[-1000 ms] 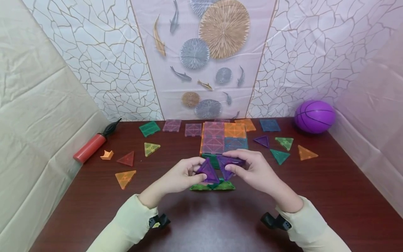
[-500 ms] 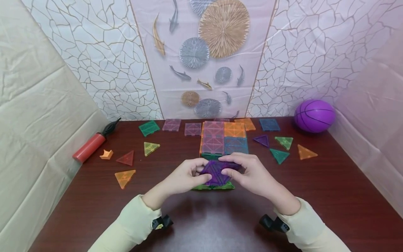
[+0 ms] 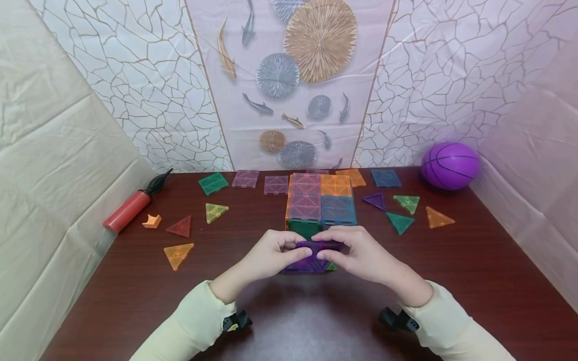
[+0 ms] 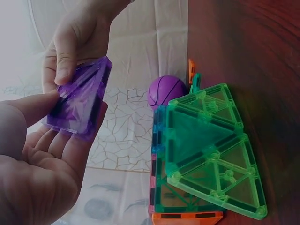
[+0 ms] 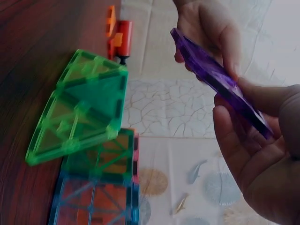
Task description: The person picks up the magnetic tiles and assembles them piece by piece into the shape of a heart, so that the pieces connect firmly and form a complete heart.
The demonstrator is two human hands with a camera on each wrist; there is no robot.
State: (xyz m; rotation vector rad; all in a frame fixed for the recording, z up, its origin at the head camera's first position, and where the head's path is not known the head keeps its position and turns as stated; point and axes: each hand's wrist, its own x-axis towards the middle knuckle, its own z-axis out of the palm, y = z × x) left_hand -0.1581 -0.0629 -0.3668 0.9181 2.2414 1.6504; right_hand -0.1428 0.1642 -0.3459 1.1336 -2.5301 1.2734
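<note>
Over the front of a box built of magnetic tiles, my two hands hold purple triangular magnetic tiles (image 3: 307, 264) that lie edge to edge. My left hand (image 3: 270, 256) pinches them on the left, thumb on the near face. On the right, my right hand (image 3: 363, 253) pinches them likewise. Fingers partly hide the tiles in the head view; the left wrist view shows their slanted face. The box (image 3: 306, 198) has pink, orange and blue tiles on top. A strip of one teal and two light green triangles (image 4: 201, 140) stands just before the box, below my hands.
Loose triangles, such as an orange one (image 3: 178, 255) and a teal one (image 3: 400, 223), lie to both sides. Square tiles (image 3: 246, 179) lie along the back. A red pump (image 3: 128, 210) is at left, beside an orange crown-shaped piece (image 3: 152, 221). A purple ball (image 3: 450, 165) sits at back right.
The purple triangles, apart one second ago with one in each hand, have come together edge to edge. Both hands have moved closer to each other and tipped the tiles.
</note>
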